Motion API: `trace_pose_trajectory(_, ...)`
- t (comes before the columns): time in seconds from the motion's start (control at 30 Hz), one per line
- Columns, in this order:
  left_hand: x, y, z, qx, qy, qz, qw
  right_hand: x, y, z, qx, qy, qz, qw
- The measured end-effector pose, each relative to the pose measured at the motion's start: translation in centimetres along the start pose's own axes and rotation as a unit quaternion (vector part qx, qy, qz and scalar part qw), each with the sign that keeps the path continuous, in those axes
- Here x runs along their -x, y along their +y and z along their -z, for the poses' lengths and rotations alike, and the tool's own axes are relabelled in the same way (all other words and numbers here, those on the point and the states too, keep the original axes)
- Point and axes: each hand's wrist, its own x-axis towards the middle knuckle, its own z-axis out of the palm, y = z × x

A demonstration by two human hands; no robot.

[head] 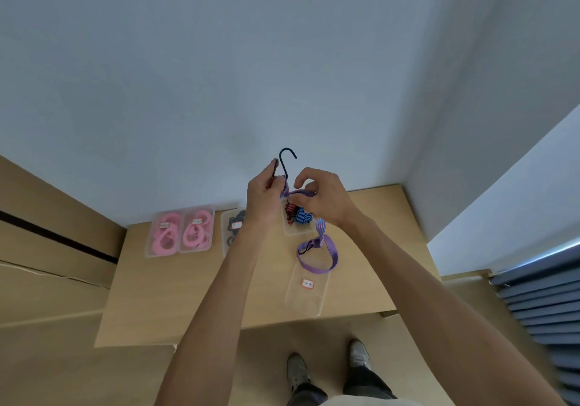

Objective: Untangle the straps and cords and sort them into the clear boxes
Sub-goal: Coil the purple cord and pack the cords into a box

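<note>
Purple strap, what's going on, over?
Left hand and right hand both pinch the purple strap, held up. Its loop dangles over the near clear box. Nothing blocking.

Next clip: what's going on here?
A person stands at a wooden table, working a purple strap free from a dark hooked cord. The left hand holds the cord, the right hand pinches the strap. Its loop hangs over a labelled clear box with nothing visible inside. Two boxes hold pink cords.
</note>
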Motion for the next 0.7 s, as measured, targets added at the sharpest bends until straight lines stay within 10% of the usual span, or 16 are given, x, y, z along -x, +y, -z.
trace_pose_trajectory(0.13, -0.3, -0.2, 0.8, -0.264, -0.008, -0.050, 0.963, -0.3, -1.6, 2.8, 0.028, -0.028, 0.036, 0.999)
trace_pose_trajectory(0.33, 0.0, 2.5, 1.1, -0.186, 0.040, -0.082, 0.978, -0.9, -3.8, 5.0, 0.086, -0.039, 0.140, 0.986)
trace_pose_trajectory(0.7, 0.8, 7.9, 3.9, -0.234, -0.144, -0.154, 0.949, -1.1, -8.6, 6.5, 0.097, 0.052, 0.247, 0.963)
